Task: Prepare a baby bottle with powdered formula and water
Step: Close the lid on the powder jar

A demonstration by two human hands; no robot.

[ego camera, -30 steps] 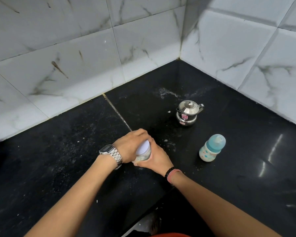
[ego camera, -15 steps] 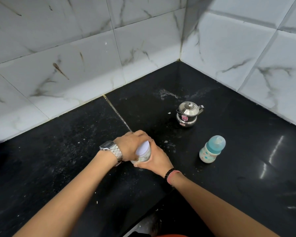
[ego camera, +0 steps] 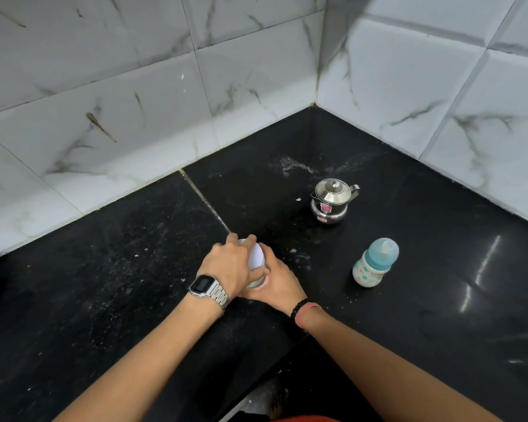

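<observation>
Small formula jar (ego camera: 255, 263) on the table (ego camera: 104, 284): left hand (ego camera: 229, 264) curled over its white lid (ego camera: 255, 256), right hand (ego camera: 276, 283) gripping the body (probably light, rigid, smooth-walled).

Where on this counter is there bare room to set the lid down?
Free: the black counter left of the left hand, up to the wall; also right of the baby bottle. Crowded: between the jar, steel pot and bottle.

Both hands on jar (ego camera: 255, 261) at counter (ego camera: 104, 284) center: left hand (ego camera: 229, 263) grips lid, right hand (ego camera: 276, 283) holds body. Bottle (ego camera: 375, 263) at 3 o'clock, steel pot (ego camera: 331, 201) at 1.
</observation>
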